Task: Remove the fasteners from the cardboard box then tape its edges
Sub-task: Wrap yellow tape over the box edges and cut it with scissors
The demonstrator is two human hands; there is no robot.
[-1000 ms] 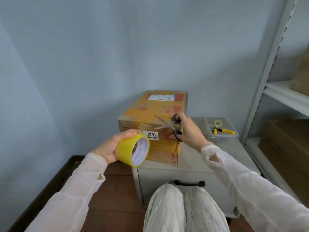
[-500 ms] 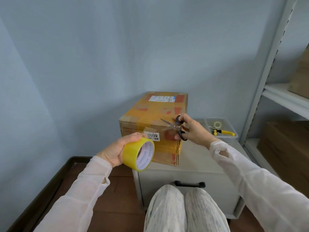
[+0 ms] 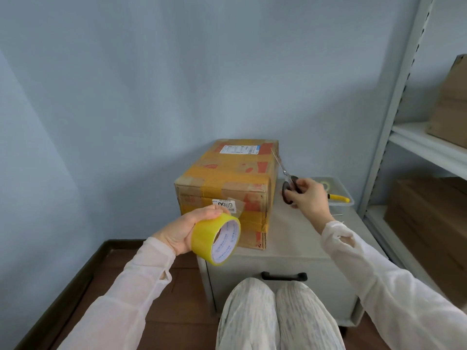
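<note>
Soft even indoor light, blue wall [image 3: 177, 72] dimmer toward the left, slightly soft detail, shelf post [image 3: 399, 97] bowed by wide-angle distortion

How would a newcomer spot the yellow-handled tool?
Start at the grey cabinet carrying the cardboard box. Right of the box, at the cabinet's back corner, sits a clear plastic tray. The tool lies inside it, its bright yellow handle setting it apart from the black-handled scissors in the right hand.

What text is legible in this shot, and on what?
"0989": white sticker on the front of the cardboard box, seen partly through a loose tape end.
"水杯": same sticker, lower right corner.
Shipping label on the box top: too small to read.
Blue print inside the tape roll: blurred.
</note>
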